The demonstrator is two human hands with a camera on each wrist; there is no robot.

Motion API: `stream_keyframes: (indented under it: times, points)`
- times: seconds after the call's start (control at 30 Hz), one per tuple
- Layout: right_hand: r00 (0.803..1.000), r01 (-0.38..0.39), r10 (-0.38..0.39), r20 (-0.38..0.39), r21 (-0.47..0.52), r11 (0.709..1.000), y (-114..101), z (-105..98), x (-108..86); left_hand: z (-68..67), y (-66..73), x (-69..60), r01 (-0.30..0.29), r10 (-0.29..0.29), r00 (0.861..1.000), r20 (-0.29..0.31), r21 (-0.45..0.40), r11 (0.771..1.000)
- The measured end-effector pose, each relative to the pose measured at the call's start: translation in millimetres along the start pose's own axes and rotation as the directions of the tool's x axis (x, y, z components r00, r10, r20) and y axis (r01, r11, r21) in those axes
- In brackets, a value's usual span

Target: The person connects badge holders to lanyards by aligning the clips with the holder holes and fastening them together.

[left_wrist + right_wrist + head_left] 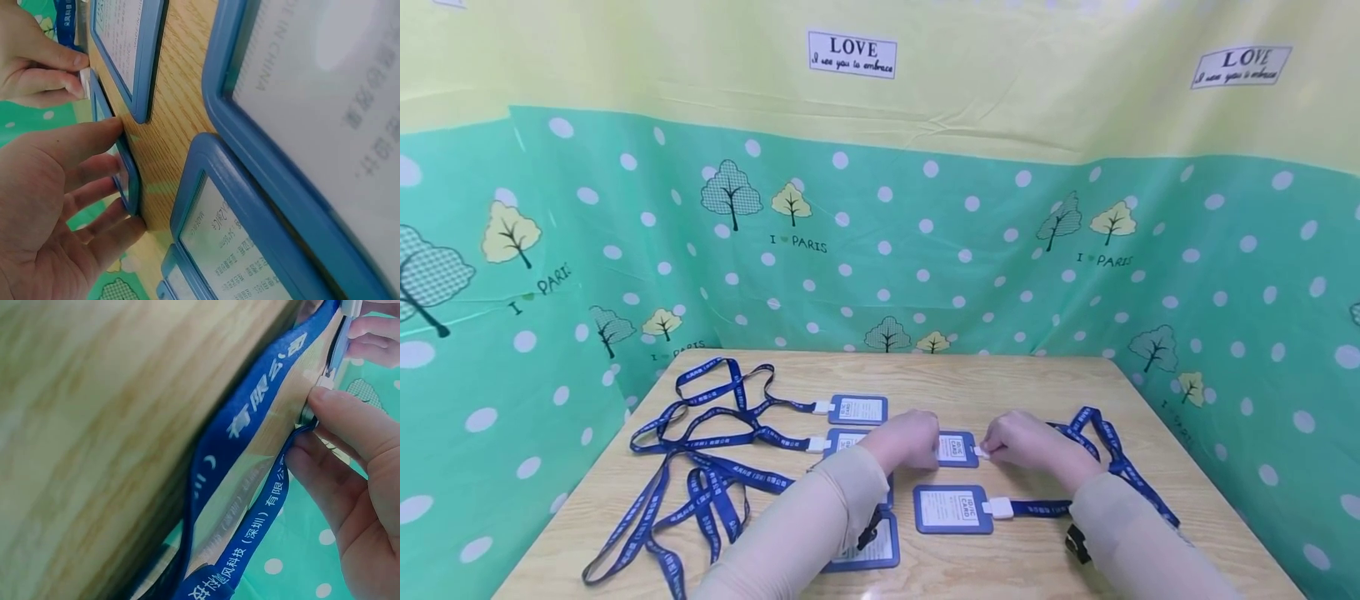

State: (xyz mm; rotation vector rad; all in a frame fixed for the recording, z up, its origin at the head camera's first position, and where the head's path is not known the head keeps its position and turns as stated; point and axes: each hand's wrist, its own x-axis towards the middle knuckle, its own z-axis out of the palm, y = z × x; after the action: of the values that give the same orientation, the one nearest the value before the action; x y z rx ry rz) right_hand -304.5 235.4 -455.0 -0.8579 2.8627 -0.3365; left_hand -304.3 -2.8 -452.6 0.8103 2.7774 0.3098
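Note:
A blue-framed ID card holder (pixel 956 448) lies between my hands on the wooden table. My left hand (pixel 910 439) grips its left end, thumb on one edge and fingers along the other in the left wrist view (pixel 69 194). At the opposite end, my right hand (pixel 1026 442) pinches the white lanyard clip (pixel 326 380) between thumb and fingers. From that clip a blue lanyard (pixel 256 512) with white lettering trails off. Nearer me sits another card holder (pixel 953 510), joined by a white clip (pixel 998 507) to its own lanyard.
Several card holders (pixel 858 409) stand in a column on the left, the nearer ones partly hidden by my left arm. Their blue lanyards (pixel 715 440) sprawl over the left of the table (pixel 1000 379). A green dotted curtain (pixel 887 275) surrounds the table.

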Motion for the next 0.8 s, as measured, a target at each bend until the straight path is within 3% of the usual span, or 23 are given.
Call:
stream_keyframes:
  times: [0.33, 0.8]
  points:
    - [1.0, 0.029, -0.029, -0.008, -0.009, 1.0, -0.7, -3.2, 2.0, 0.9, -3.7, 2.8, -0.002, 0.002, 1.0, 0.001, -0.007, 1.0]
    - [1.0, 0.0, 0.0, -0.001, -0.022, 1.0, -2.9, -0.4, 1.9, 5.1, -4.9, 4.4, -0.028, 0.028, 1.0, -0.012, 0.014, 1.0]
